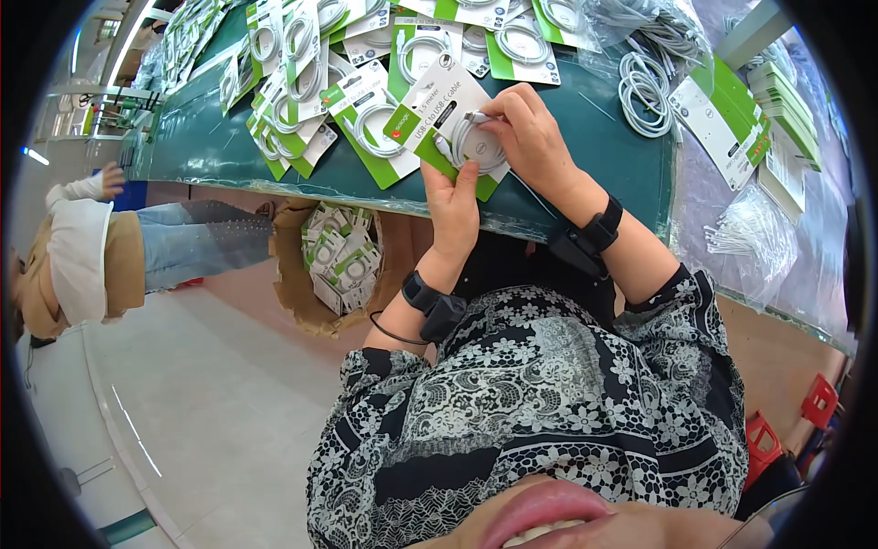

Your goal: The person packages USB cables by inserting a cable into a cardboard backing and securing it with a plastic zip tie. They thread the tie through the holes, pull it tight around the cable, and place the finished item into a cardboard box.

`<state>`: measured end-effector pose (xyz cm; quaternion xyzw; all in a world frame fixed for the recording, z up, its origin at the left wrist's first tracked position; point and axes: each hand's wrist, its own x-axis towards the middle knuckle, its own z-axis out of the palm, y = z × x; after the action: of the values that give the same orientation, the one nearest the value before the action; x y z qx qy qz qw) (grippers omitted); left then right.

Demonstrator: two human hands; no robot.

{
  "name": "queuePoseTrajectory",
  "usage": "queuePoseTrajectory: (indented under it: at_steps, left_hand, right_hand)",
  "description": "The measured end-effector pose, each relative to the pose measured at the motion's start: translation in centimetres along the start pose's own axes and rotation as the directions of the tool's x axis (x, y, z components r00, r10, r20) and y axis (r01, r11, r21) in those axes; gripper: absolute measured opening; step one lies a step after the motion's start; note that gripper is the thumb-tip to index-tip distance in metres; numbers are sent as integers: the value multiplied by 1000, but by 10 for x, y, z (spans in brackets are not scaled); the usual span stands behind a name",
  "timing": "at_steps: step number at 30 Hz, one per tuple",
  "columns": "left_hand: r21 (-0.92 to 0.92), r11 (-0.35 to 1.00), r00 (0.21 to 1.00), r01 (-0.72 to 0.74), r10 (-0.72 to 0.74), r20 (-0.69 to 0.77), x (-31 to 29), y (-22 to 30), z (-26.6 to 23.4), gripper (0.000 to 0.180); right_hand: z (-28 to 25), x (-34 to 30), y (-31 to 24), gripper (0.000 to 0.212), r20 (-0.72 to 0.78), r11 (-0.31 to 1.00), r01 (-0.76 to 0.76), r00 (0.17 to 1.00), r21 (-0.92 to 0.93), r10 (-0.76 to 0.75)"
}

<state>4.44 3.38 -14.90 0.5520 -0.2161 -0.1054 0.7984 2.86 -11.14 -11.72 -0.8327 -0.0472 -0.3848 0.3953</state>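
Note:
A white and green cable card (450, 91) is tilted over the near edge of the table, its lower part gripped by my left hand (452, 209) with the thumb in front. Against the card lies a coiled white USB cable (482, 146). My right hand (538, 137) pinches the cable near one plug, at the card's right side. The other plug sits by the coil's left side. My right fingertips partly cover the cable. Just left of the held card, another carded cable (373, 128) lies on the green table (585, 110).
Many carded cables (297, 41) are heaped along the far side. To the right are a loose cable coil (645, 91), bagged cables (672, 37), blank cards (718, 123) and white ties (754, 233). A cardboard box (288, 284) holds packed cards below. Another person (91, 247) stands left.

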Motion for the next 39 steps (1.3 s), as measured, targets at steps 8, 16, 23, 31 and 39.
queuePoseTrajectory:
  at_steps: [8,16,23,31,39]
  left_hand:
    - [-108,994,999,10,-14,-38,1,-3,4,52]
    - [-376,898,972,229,-190,140,10,0,-20,47]
    - [-421,886,980,193,-152,129,16,-6,-23,46]
    - [-287,931,974,224,-202,104,18,1,-25,43]
    - [106,985,968,137,-156,198,30,12,-26,38]
  right_hand:
    - [-3,2,8,19,-21,1000,18,1000,-11,-18]
    - [-10,3,16,18,136,990,-40,990,137,22]
    - [-7,5,24,29,125,901,-375,926,218,356]
    - [-7,-6,42,49,773,140,-822,567,552,284]
    - [-6,-5,40,44,709,102,-798,579,594,404]
